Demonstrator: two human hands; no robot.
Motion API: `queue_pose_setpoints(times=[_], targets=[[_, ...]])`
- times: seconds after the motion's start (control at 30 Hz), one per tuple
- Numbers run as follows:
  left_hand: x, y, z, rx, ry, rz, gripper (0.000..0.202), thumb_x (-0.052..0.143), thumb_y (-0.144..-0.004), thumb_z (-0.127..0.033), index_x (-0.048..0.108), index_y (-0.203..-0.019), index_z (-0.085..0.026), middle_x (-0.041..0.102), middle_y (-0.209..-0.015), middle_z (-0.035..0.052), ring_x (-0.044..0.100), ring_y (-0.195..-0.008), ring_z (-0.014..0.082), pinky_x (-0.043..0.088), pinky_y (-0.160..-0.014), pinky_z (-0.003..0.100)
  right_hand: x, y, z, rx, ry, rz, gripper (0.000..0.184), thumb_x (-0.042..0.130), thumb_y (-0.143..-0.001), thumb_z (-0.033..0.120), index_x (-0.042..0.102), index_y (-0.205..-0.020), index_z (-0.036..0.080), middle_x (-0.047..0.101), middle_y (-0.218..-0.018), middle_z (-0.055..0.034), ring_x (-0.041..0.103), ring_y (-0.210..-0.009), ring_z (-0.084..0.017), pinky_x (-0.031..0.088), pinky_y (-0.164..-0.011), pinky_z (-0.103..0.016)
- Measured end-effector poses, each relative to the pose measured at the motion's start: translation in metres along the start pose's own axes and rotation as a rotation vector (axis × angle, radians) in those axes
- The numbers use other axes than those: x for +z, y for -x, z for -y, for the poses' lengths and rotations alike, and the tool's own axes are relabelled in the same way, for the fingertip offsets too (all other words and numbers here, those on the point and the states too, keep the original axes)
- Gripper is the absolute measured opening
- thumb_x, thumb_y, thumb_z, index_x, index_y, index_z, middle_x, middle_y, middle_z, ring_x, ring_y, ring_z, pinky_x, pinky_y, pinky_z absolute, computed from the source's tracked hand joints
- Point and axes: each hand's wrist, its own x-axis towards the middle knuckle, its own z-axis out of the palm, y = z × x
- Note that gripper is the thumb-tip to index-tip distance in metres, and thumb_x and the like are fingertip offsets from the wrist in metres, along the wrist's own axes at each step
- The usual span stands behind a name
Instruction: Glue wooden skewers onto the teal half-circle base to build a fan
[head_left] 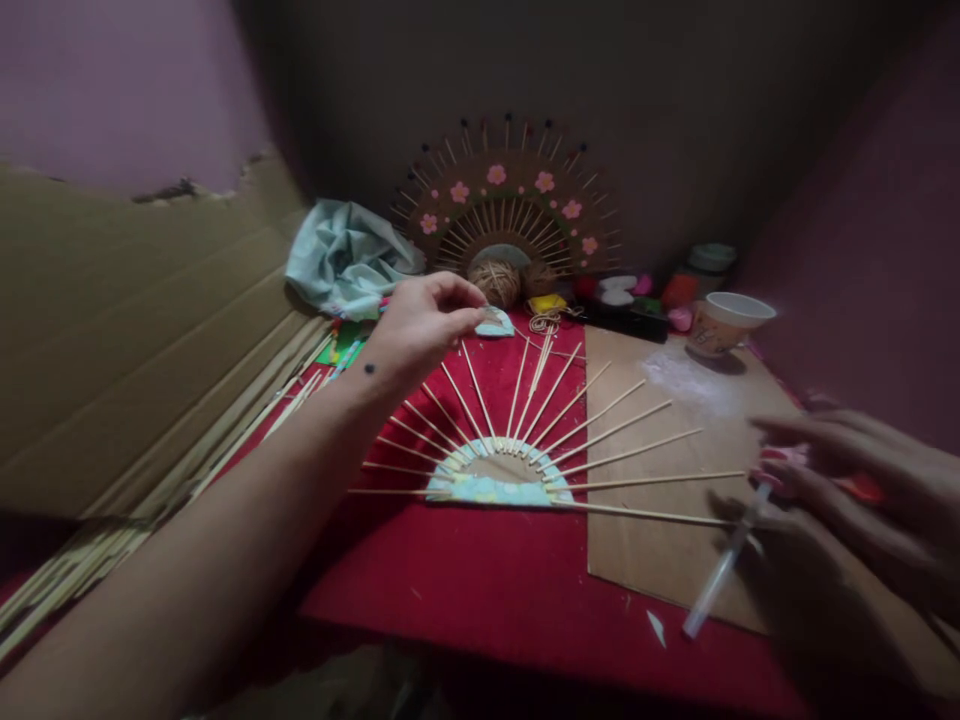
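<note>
A half-round fan of thin wooden sticks point(525, 420) spreads from a pale patterned paper half-disc point(495, 488) on the red cloth point(480, 590). My left hand point(424, 320) reaches over the sticks' far tips, its fingers pinched close to a small pale paper piece point(496, 322); whether they grip it is unclear. My right hand point(832, 480) rests at the right on a cardboard sheet point(675, 560), fingers curled round a thin clear tube point(720, 570) with a pink-red end.
A finished stick fan with pink flowers point(510, 205) stands at the back, with balls of twine point(496, 282) before it. A crumpled pale cloth point(341, 258), a paper cup point(726, 322), coloured bits, long loose sticks point(225, 450) and a big cardboard panel point(120, 320) surround the work.
</note>
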Motion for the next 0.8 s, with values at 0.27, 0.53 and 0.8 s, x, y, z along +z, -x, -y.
queue_pose_setpoints(times=[0.27,0.53,0.8], targets=[[-0.011,0.010,0.029,-0.055,-0.038,-0.027,0.017,0.062,-0.067,-0.023,0.067,-0.079,-0.013,0.064,-0.065,0.0005,0.053,-0.059,0.0105,0.046,-0.060,0.025,0.048,-0.064,0.090,-0.487,-0.180,0.362,0.031,0.046,-0.083,0.009,0.067,-0.102,0.020,0.068,-0.093,-0.0093,0.057,-0.082,-0.021,0.047,-0.069,-0.035],[-0.012,0.012,0.037,-0.027,-0.195,0.121,0.013,0.062,-0.068,-0.022,0.068,-0.074,-0.013,0.069,-0.074,0.0040,0.060,-0.071,0.0148,0.047,-0.074,0.029,0.067,-0.074,0.127,-0.630,-0.167,0.394,0.032,0.058,-0.075,0.006,0.068,-0.103,0.018,0.064,-0.105,-0.0096,0.048,-0.088,-0.023,0.039,-0.072,-0.034],[-0.012,0.015,0.039,0.056,-0.215,0.136,0.014,0.061,-0.071,-0.022,0.069,-0.078,-0.013,0.069,-0.076,0.0037,0.059,-0.071,0.0141,0.045,-0.069,0.026,0.081,-0.074,0.139,-0.632,-0.216,0.362,0.018,0.051,-0.085,0.010,0.068,-0.081,0.017,0.066,-0.092,-0.0077,0.045,-0.078,-0.019,0.035,-0.070,-0.032]])
